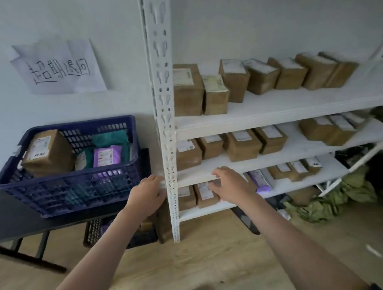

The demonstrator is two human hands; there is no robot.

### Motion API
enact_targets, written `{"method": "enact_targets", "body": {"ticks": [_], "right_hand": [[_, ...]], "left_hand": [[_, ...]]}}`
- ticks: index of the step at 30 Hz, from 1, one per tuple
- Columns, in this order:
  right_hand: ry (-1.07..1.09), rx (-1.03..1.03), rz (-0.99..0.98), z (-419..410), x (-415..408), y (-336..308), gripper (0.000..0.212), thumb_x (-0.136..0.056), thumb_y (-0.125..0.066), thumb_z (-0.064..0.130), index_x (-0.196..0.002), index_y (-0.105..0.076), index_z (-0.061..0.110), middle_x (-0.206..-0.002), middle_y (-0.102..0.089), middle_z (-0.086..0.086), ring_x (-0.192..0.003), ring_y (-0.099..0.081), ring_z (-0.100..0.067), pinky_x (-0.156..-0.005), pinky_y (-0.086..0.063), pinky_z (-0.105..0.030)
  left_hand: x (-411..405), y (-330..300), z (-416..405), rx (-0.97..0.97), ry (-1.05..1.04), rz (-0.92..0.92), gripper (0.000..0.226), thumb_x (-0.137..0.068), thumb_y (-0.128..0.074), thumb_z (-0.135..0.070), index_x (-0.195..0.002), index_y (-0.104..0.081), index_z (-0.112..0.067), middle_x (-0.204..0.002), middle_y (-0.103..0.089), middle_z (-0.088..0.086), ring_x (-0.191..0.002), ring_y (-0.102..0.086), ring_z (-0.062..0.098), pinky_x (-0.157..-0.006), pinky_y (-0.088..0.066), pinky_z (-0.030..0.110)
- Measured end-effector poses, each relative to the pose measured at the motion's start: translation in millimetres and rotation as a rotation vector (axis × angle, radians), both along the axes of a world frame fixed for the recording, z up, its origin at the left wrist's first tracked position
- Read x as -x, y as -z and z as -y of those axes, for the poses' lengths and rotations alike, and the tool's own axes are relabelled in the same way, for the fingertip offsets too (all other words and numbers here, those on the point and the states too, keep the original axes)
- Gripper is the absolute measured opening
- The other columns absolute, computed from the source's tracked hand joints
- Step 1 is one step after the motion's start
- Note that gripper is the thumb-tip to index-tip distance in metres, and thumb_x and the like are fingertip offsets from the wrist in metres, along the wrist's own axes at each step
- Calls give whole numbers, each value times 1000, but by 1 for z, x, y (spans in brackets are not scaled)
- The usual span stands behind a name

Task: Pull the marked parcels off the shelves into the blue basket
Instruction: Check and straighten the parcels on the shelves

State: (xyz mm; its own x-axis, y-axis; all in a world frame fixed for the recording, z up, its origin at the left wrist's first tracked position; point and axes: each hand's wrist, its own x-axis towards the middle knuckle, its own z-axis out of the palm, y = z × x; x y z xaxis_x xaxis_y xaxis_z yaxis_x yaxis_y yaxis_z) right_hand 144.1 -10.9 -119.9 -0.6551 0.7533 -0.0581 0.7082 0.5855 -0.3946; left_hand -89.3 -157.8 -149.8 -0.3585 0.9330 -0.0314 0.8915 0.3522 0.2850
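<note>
The blue basket [79, 183] sits on a dark table at the left and holds a brown box [46, 151], a purple parcel [106, 155] and teal bags. White shelves [275, 109] at the right carry rows of brown labelled parcels. My left hand [148, 192] rests against the white shelf upright [165, 121], holding nothing that I can see. My right hand [230, 183] reaches into the lowest shelf level, its fingers on a brown parcel [205, 194] there, thumb over the shelf edge above. A purple parcel [260, 179] lies further right on that level.
A handwritten paper sign [58, 66] hangs on the wall above the basket. A dark crate [118, 233] stands on the wooden floor under the table [18, 220]. Crumpled green bags [328, 199] lie on the floor at the right, under the shelves.
</note>
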Motion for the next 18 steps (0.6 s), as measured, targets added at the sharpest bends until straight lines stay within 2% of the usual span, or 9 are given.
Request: {"method": "enact_targets", "body": {"ticks": [2,7,10,13,16,18], "right_hand": [[18,-11,9,-22,-23,2,44,-98,-56,35,-139,-53,18,-132,-56,4,-109,-60,-17,-78,-44,-26],[33,19,24,-91,-84,20,40,-95,-61,28,-134,-55,19,-125,-58,2,-99,-61,-16,-80,-52,-30],[59,14,20,-136,-127,27,34,-96,-59,33,-128,-57,19,-114,-56,4,-98,-58,-15,-78,-47,-28],[93,37,58,-179,-174,32,26,-96,-59,38,-115,-59,20,-102,-55,7,-93,-57,-15,-79,-50,-31],[131,64,62,-228,-224,35,27,-97,-57,36,-115,-60,16,-103,-60,-1,-96,-60,-20,-80,-51,-33],[167,80,50,-261,-259,38,29,-96,-56,36,-115,-60,14,-104,-62,-4,-98,-61,-22,-82,-53,-39]], "left_hand": [[-24,3,-31,-4,27,-19,40,-99,-47,-43,-136,-49,-28,-133,-54,-7,-113,-56,18,-83,-55,39],[-89,7,-119,45,62,-61,48,-102,-41,-44,-147,-40,-26,-139,-53,-2,-115,-58,21,-84,-52,36],[-125,13,-175,25,94,-43,47,-102,-42,-44,-146,-40,-28,-147,-47,-4,-119,-57,21,-86,-53,36],[-164,23,-227,24,117,-3,44,-101,-42,-43,-143,-43,-30,-146,-48,-7,-125,-53,17,-97,-49,35],[-206,30,-278,29,137,3,41,-102,-43,-43,-140,-45,-31,-143,-52,-9,-125,-54,14,-101,-47,32],[-235,31,-312,41,148,-4,39,-102,-42,-44,-139,-46,-31,-138,-56,-9,-122,-57,14,-99,-48,32]]}}
